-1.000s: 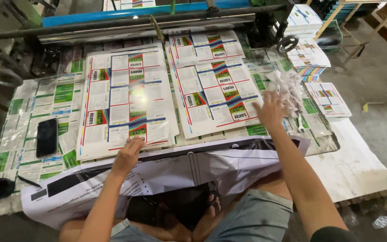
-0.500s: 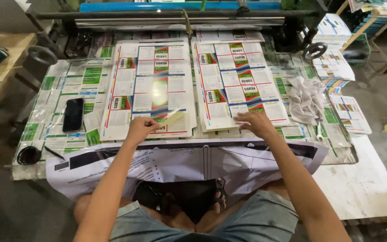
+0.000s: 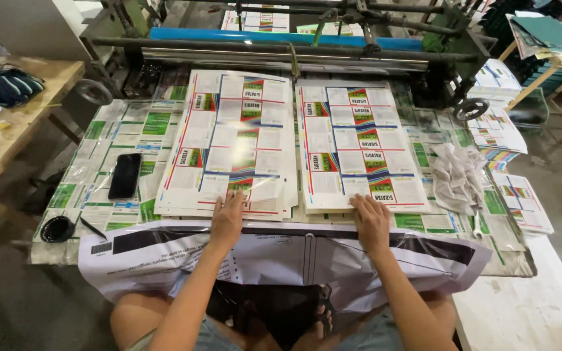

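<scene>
Glossy printed sheets: my left hand (image 3: 227, 220) now lies flat, fingers spread, on the left stack of printed sheets (image 3: 232, 146); my right hand (image 3: 370, 221) has come back from the worktable's right edge, flat on the right stack (image 3: 358, 146).

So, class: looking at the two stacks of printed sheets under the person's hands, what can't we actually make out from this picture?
- Head view: how many sheets are in the left stack or the right stack; only the top sheets and edges show.
- Whether the left hand or right hand grips or just rests; palms face down.
- The machine behind: cut off by the top edge.
- The person's feet: partly hidden under the white sheet.
</scene>
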